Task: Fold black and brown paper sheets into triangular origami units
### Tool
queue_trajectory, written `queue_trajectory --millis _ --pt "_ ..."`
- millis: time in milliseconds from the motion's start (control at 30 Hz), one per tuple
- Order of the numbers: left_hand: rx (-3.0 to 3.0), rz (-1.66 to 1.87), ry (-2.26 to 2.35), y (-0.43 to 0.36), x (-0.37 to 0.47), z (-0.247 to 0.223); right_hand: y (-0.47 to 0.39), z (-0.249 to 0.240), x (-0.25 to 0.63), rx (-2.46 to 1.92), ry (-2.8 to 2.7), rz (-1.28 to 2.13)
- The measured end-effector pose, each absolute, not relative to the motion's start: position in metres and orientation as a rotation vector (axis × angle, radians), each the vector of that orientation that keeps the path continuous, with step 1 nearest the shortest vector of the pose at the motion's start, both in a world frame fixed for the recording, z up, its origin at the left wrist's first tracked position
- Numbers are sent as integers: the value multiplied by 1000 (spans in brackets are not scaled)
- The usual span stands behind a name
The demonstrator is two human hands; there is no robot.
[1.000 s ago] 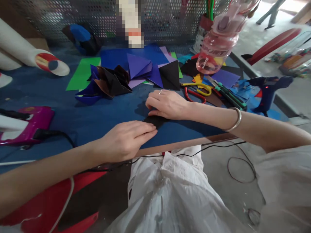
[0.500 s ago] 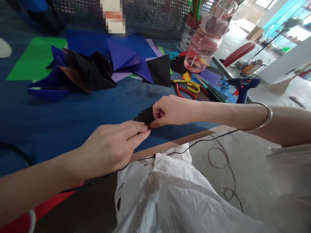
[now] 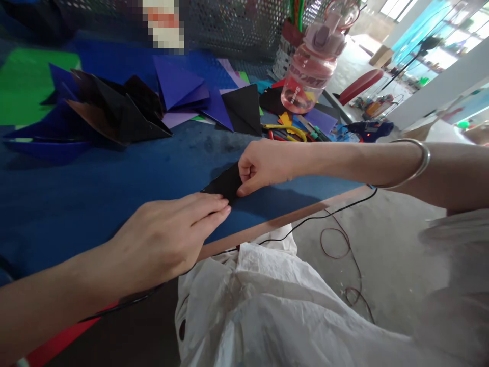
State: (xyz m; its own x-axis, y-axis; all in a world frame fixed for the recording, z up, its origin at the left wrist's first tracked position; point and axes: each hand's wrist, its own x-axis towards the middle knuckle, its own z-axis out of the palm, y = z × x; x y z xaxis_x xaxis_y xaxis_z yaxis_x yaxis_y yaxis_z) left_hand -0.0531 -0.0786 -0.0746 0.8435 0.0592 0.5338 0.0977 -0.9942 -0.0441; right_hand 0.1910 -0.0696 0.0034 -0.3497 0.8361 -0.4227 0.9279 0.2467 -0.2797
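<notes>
A piece of black paper (image 3: 224, 184), folded to a point at its left, lies on the blue table top (image 3: 114, 178) near the front edge. My left hand (image 3: 171, 227) rests flat with its fingers stretched over the paper's lower edge. At the paper's right end my right hand (image 3: 263, 165) is closed, its curled fingers and thumb pinching the paper. Part of the paper is hidden under both hands. Behind them lie folded black paper (image 3: 244, 109) and blue-purple folded paper (image 3: 181, 84).
Folded dark and brown paper shapes (image 3: 118, 109) stand at the back left, beside green paper (image 3: 23, 84). A pink water bottle (image 3: 311, 69), yellow-handled scissors (image 3: 294, 132) and a blue glue gun (image 3: 370, 130) are at the back right. A black cable (image 3: 317, 218) runs along the front edge.
My right hand has shifted slightly away from the left fingertips, and more of the black paper shows between them. The view has turned a little, so the background sits further left.
</notes>
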Motion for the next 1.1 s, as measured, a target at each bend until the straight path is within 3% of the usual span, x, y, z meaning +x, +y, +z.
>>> queue_trajectory --millis 1100 --pt "-2959 -779 -123 -79 -52 -69 -59 3 237 1896 2170 -834"
